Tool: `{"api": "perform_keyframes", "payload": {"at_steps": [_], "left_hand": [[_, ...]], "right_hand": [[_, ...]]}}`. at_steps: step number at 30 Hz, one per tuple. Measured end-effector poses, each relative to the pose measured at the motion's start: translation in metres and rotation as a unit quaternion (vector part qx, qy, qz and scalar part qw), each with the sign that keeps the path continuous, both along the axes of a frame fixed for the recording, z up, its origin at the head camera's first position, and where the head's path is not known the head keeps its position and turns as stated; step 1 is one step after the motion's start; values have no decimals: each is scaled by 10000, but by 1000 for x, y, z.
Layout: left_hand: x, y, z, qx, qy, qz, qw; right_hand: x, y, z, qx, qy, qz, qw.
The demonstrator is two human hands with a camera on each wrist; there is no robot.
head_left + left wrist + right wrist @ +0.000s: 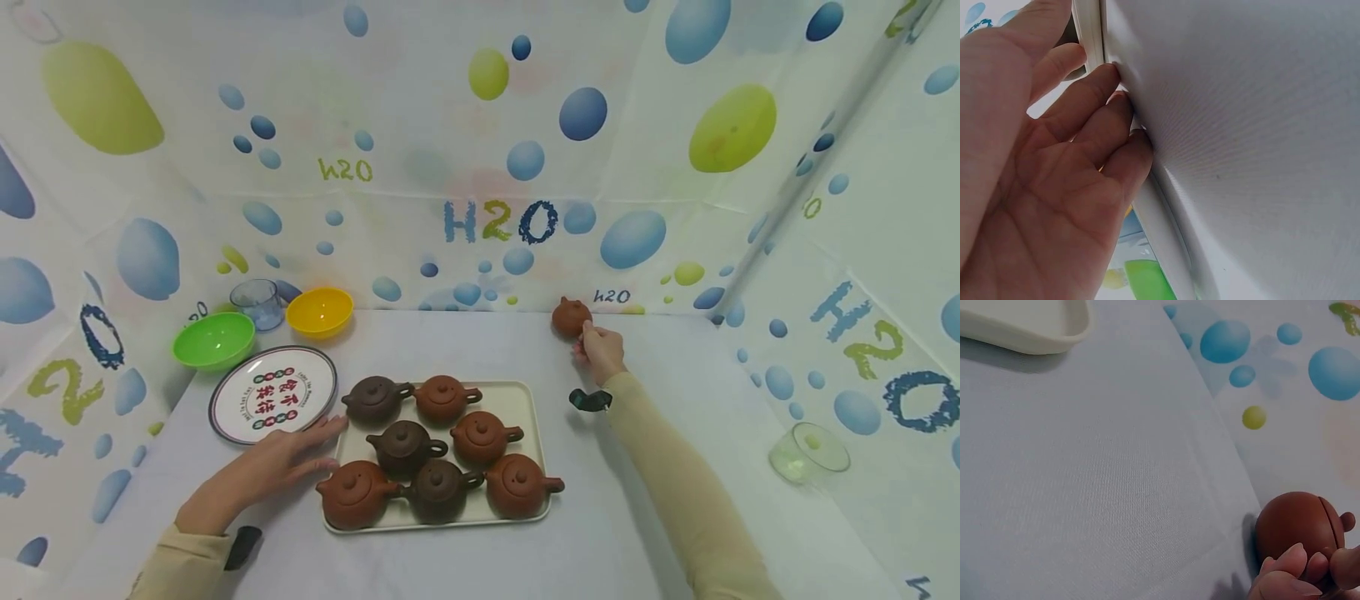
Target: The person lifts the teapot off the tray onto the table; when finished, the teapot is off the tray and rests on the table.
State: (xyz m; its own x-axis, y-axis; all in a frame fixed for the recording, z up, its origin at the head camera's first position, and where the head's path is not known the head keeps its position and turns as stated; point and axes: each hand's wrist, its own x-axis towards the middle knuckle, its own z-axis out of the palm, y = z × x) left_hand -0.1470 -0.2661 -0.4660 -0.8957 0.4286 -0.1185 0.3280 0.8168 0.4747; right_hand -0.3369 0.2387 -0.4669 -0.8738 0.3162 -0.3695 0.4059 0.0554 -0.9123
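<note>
At the back right, my right hand (603, 352) pinches the handle of a small reddish-brown teapot (571, 317). In the right wrist view, the round body of this teapot (1297, 525) sits on the cloth by the wall, its handle mostly hidden by my fingers. A cream tray (517, 398) carries several teapots, some reddish-brown (480, 437) and some dark brown (405, 447). My left hand (281, 462) lies at the tray's left edge with its fingers extended. In the left wrist view, its fingertips (1110, 74) rest on the cloth near the tray's rim.
Left of the tray lies a white plate (300, 379) with red lettering. Behind it stand a green bowl (215, 340), a yellow bowl (320, 313) and a clear bluish cup (257, 302). A clear greenish cup (787, 458) stands far right. Patterned cloth walls surround the table.
</note>
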Motion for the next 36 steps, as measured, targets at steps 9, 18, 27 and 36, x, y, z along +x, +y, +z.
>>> {"api": "perform_keyframes", "payload": {"at_steps": [9,18,27,36], "left_hand": [[0,0,0,-42,134,-10,9999],[0,-1,-1,99,243,-95,9996],[0,1,-3,90,141,-57,9998],[0,0,-4,37,182,-34,9998]], "right_hand": [[-3,0,1,367,-226,425,9982],[1,0,2,807,-311,769,9933],[20,4,-9,1357,-74,641,9886],[45,3,-1,1206,109,843,9891]]}}
